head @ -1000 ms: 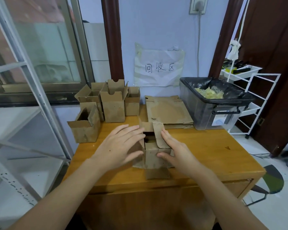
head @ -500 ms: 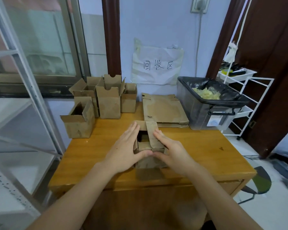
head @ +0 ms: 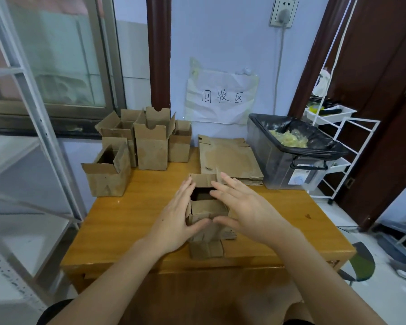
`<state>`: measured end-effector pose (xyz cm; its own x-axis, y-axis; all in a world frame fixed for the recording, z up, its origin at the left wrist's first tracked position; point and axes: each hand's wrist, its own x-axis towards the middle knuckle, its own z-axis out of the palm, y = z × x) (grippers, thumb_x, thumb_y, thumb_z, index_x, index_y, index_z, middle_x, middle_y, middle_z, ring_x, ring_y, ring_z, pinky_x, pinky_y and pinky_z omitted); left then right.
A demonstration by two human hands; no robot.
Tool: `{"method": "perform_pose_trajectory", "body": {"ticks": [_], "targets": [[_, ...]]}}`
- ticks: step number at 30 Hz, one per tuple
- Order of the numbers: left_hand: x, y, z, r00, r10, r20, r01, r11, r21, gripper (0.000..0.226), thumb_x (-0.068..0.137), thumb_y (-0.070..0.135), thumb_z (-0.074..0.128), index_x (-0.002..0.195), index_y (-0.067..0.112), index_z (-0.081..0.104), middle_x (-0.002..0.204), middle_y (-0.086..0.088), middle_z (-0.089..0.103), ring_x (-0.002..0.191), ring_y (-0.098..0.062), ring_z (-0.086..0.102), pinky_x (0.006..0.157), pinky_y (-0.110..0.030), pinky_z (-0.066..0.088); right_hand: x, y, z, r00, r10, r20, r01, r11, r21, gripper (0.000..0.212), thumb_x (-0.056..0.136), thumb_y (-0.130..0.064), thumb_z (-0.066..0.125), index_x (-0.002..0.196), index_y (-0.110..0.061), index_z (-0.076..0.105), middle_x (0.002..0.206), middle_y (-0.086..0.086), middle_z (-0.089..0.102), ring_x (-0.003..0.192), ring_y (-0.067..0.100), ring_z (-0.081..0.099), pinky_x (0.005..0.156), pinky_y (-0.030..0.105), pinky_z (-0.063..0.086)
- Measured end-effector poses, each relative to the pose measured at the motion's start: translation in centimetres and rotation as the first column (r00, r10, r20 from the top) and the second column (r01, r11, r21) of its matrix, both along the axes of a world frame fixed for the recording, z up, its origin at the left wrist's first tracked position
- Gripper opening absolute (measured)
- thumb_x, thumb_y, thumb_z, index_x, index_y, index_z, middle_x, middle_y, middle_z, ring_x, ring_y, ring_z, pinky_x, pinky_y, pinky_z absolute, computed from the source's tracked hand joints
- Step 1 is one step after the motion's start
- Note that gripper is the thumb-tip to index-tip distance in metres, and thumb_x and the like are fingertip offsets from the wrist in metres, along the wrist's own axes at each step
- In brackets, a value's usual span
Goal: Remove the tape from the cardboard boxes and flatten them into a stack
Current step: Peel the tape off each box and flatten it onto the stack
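left hand [head: 176,225]: flat against the small cardboard box [head: 206,211], fingers straight
right hand [head: 245,207]: same on the other side, thumbs nearly meeting

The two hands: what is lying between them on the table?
In the head view, an open cardboard box sits between the left hand and right hand.

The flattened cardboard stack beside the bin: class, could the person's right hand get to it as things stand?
Probably yes. The right hand rests open on the small box, its fingers already pointing toward the flattened stack. Only bare table edge lies between; the bin sits beside it, not across.
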<state>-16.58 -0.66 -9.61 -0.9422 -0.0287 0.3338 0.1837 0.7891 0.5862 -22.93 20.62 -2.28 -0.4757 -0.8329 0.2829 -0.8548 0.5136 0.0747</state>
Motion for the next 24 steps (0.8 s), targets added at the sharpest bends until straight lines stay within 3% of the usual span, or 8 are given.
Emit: {"method": "perform_pose_trajectory", "body": {"ticks": [3, 6, 7, 9, 12, 14, 19, 24], "targets": [[0.1, -0.1, -0.1, 1.000, 0.014, 0.013, -0.014, 1.000, 0.001, 0.102, 0.089, 0.078, 0.057, 0.166, 0.036, 0.005, 0.169, 0.028, -0.012, 0.156, 0.005, -0.003, 0.126, -0.034, 0.013, 0.1, 1.7, -0.1, 0.994, -0.106, -0.002, 0.105, 0.992, -0.065, 0.069, 0.094, -0.059, 0.050, 0.149, -0.017, 0.051, 0.159, 0.001, 0.042, 0.155, 0.017, 0.021, 0.127, 0.043, 0.021], [0.1, -0.1, -0.2, 1.000, 0.018, 0.005, -0.018, 0.999, 0.026, 0.100, 0.090, 0.075, 0.059, 0.165, 0.037, 0.006, 0.169, 0.028, -0.010, 0.156, 0.003, 0.000, 0.127, -0.040, 0.017, 1.1, 2.5, -0.8, 0.964, -0.231, 0.133, 0.240, 0.969, -0.056, 0.071, 0.096, -0.061, 0.046, 0.156, -0.023, 0.038, 0.165, -0.004, 0.031, 0.155, 0.010, 0.011, 0.124, 0.028, 0.002], [0.1, 0.0, -0.3, 1.000, 0.018, 0.005, -0.018, 0.999, 0.029, 0.100, 0.089, 0.075, 0.060, 0.165, 0.037, 0.006, 0.169, 0.028, -0.011, 0.157, 0.001, 0.001, 0.127, -0.042, 0.018, 1.7, 2.5, -1.3, 0.938, -0.270, 0.215, 0.286, 0.957, -0.045, 0.074, 0.096, -0.061, 0.048, 0.159, -0.027, 0.030, 0.167, -0.007, 0.024, 0.155, 0.008, 0.008, 0.123, 0.027, 0.002], [0.0, 0.2, -0.3, 1.000, 0.023, 0.014, -0.023, 1.000, 0.020, 0.104, 0.086, 0.077, 0.059, 0.165, 0.036, 0.005, 0.170, 0.026, -0.012, 0.157, -0.002, 0.002, 0.126, -0.043, 0.019, 2.8, 2.0, -2.5, 0.874, -0.318, 0.367, 0.356, 0.934, -0.039, 0.083, 0.093, -0.064, 0.052, 0.162, -0.032, 0.018, 0.168, -0.011, 0.015, 0.155, 0.007, 0.011, 0.121, 0.030, 0.013], [0.2, 0.5, 0.1, 0.999, 0.042, 0.010, -0.042, 0.999, 0.002, 0.116, 0.078, 0.081, 0.062, 0.166, 0.034, 0.002, 0.171, 0.020, -0.013, 0.158, -0.006, -0.002, 0.127, -0.042, 0.014, 3.9, 0.7, -4.1, 0.841, -0.297, 0.452, 0.395, 0.908, -0.138, 0.096, 0.087, -0.075, 0.051, 0.163, -0.031, 0.012, 0.164, -0.011, 0.028, 0.147, 0.005, 0.030, 0.115, 0.027, 0.032], [0.5, 0.2, 0.5, 0.998, 0.051, 0.032, -0.049, 0.996, -0.073, 0.124, 0.075, 0.086, 0.061, 0.166, 0.031, -0.003, 0.171, 0.015, -0.018, 0.158, -0.007, -0.012, 0.129, -0.041, 0.005, 4.0, 0.0, -4.2, 0.820, -0.320, 0.475, 0.446, 0.877, -0.179, 0.104, 0.079, -0.085, 0.045, 0.163, -0.030, 0.015, 0.158, -0.009, 0.036, 0.142, 0.007, 0.036, 0.111, 0.030, 0.040], [1.9, -1.0, 1.2, 0.997, 0.024, 0.078, 0.005, 0.935, -0.354, 0.136, 0.072, 0.096, 0.054, 0.161, 0.029, -0.024, 0.166, 0.010, -0.036, 0.151, -0.009, -0.035, 0.126, -0.038, -0.010, 4.1, -2.1, -4.0, 0.820, -0.393, 0.417, 0.515, 0.824, -0.236, 0.124, 0.064, -0.102, 0.036, 0.161, -0.028, 0.017, 0.161, -0.005, 0.029, 0.145, 0.014, 0.027, 0.115, 0.038, 0.038], [3.0, -1.5, 1.3, 0.997, -0.037, 0.061, 0.059, 0.908, -0.416, 0.130, 0.075, 0.093, 0.053, 0.163, 0.032, -0.020, 0.171, 0.012, -0.021, 0.154, -0.009, -0.028, 0.129, -0.042, -0.006, 3.8, -3.7, -3.7, 0.805, -0.400, 0.439, 0.524, 0.826, -0.209, 0.126, 0.066, -0.097, 0.048, 0.162, -0.024, 0.013, 0.161, -0.004, 0.031, 0.147, 0.017, 0.026, 0.122, 0.041, 0.030]]}}
